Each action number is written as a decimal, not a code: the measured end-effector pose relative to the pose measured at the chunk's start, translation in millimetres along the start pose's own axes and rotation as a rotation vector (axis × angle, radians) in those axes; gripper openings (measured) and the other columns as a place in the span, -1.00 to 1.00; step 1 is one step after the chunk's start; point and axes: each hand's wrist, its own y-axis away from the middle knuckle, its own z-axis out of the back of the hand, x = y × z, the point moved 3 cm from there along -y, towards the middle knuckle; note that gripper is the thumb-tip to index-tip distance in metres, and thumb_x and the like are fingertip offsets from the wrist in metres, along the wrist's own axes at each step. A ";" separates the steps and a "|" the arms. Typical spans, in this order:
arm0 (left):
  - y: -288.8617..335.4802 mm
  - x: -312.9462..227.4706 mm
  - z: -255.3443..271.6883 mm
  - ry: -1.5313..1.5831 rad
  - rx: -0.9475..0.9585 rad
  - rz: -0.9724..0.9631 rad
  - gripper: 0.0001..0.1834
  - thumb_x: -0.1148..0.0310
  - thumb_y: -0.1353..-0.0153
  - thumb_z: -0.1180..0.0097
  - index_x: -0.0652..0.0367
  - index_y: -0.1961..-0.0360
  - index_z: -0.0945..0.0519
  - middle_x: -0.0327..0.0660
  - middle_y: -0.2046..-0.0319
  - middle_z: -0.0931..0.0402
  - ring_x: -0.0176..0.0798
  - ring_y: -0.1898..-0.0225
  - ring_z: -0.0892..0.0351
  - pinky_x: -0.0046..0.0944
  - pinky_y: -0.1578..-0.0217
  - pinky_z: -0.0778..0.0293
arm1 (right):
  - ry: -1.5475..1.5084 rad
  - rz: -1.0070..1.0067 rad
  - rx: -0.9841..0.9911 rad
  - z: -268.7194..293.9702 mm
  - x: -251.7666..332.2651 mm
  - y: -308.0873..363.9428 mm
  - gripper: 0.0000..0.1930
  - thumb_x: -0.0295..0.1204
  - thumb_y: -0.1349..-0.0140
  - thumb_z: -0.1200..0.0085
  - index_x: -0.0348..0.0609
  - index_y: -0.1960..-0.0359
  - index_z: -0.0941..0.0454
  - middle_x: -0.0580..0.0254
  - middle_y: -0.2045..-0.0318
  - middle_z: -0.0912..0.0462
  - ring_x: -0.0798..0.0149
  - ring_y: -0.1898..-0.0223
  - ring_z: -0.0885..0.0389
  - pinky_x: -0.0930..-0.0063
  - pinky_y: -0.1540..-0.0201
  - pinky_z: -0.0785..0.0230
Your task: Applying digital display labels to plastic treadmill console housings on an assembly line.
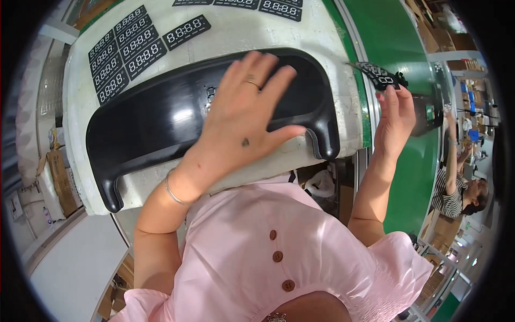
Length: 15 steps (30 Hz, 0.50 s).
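A long, glossy black curved panel (155, 126) with a leg at each end lies across the pale padded work surface (300, 35) in front of me. My left hand (241, 110) is over its middle and right part, palm down and fingers spread; whether it presses on the panel I cannot tell. Beside its fingers, a small digit-shaped mark (210, 95) shows on the panel. Off to the right, above a green bench, my right hand (396, 121) pinches a black digit-display label (382, 78) by its near edge. The label is tilted, and some of it is blurred.
Several black digit-display labels (137, 40) lie in rows at the far left of the work surface, with more labels (281, 6) at its far edge. The green bench (413, 185) runs along the right. Farther right, a co-worker in a striped top (448, 193) reaches forward.
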 end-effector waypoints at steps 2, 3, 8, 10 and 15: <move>14.2 3.0 -5.3 -0.326 0.048 0.032 -0.52 0.27 0.04 -0.30 0.21 0.05 -0.55 -0.02 0.02 -0.49 0.09 -0.10 -0.40 0.04 -0.14 -0.28 | -0.012 0.018 0.095 -25.3 8.5 7.3 -0.85 -0.59 -0.20 -0.17 -0.28 0.19 -0.55 0.33 0.41 -0.58 0.48 0.37 -0.55 0.58 0.23 -0.47; 24.1 1.6 -9.1 -0.341 0.045 0.052 -0.52 0.27 0.04 -0.30 0.21 0.05 -0.55 -0.02 0.02 -0.49 0.09 -0.10 -0.40 0.04 -0.14 -0.28 | -0.020 0.046 0.148 -43.2 8.9 10.7 -0.82 -0.63 -0.17 -0.18 -0.30 0.17 -0.55 0.32 0.43 -0.58 0.48 0.41 -0.55 0.58 0.28 -0.49; 52.8 -10.6 15.3 0.171 0.108 -0.162 -0.56 0.36 0.09 -0.35 0.19 0.12 -0.59 -0.03 0.03 -0.53 0.02 -0.07 -0.49 -0.12 0.00 -0.47 | -0.113 -0.138 0.543 -116.4 24.8 32.3 -0.50 -0.72 -0.11 -0.18 -0.23 -0.13 -0.41 0.34 0.44 -0.57 0.54 0.45 -0.53 0.67 0.34 -0.44; 63.4 4.2 44.1 0.036 0.030 0.082 -0.61 0.43 0.15 -0.39 0.21 0.21 -0.63 -0.05 0.11 -0.58 0.01 0.03 -0.57 -0.11 0.05 -0.50 | -0.092 -0.187 0.623 -122.5 10.8 35.1 -0.54 -0.69 -0.12 -0.19 -0.20 -0.10 -0.46 0.37 0.43 -0.58 0.57 0.44 -0.52 0.70 0.37 -0.41; 74.4 24.7 82.1 -0.267 -0.248 0.394 -0.20 0.30 0.35 -0.52 0.27 -0.04 -0.53 0.00 -0.13 -0.45 0.06 -0.24 -0.35 -0.02 -0.21 -0.27 | 0.021 -0.290 0.767 -138.5 1.8 36.9 -0.73 -0.64 -0.13 -0.21 -0.21 0.10 -0.62 0.38 0.44 -0.62 0.60 0.44 -0.51 0.73 0.42 -0.38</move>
